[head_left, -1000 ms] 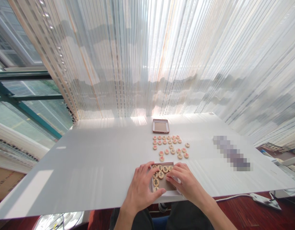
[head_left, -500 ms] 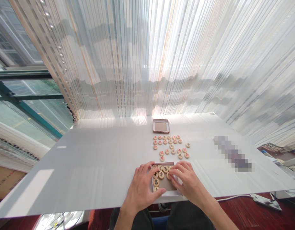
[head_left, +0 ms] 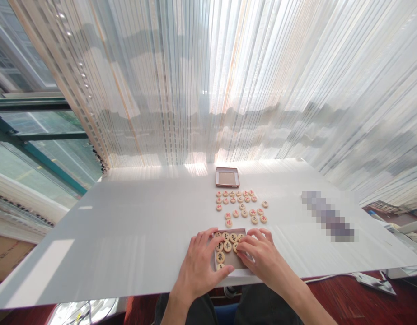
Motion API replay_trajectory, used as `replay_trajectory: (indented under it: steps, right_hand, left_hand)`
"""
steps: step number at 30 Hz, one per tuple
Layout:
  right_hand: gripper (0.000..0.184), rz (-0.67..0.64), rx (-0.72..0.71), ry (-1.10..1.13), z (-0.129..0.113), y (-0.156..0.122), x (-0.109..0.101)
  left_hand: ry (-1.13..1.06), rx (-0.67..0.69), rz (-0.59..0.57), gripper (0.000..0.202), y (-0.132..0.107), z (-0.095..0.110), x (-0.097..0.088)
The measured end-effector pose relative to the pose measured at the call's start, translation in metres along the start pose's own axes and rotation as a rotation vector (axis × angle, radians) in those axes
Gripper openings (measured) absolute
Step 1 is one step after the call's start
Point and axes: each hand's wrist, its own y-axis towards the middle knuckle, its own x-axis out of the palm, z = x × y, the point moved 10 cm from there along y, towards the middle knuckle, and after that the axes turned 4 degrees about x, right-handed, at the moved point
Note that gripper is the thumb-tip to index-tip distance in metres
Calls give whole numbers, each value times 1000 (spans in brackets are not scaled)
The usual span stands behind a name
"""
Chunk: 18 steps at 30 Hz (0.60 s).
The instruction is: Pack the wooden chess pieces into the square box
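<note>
A shallow open box (head_left: 240, 272) lies near the table's front edge, holding several round xiangqi pieces with black characters, such as this piece (head_left: 227, 246). My left hand (head_left: 200, 259) holds the box at its left side, its thumb and fingers spread along it. Inside the box, the fingertips of my right hand (head_left: 257, 253) are closed on a xiangqi piece (head_left: 235, 247), which they partly cover. It sits to the right of another piece in the second row.
Beyond the box, several loose pieces with red or black characters, including a red one (head_left: 229, 223), lie face up on the white table (head_left: 137, 225). A shallow box lid (head_left: 227, 178) lies farther back. A blurred object (head_left: 328, 216) is at right.
My right hand has slid the piece slightly left, closer to the neighbouring piece in the second row. My left hand keeps its place at the box.
</note>
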Motion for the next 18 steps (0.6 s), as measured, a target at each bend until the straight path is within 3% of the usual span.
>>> replay_trajectory:
  steps: [18]
  right_hand:
    - [12,-41,-21,24,-1,1,6]
  left_hand:
    - [0,-3,-11,58,0,0,1]
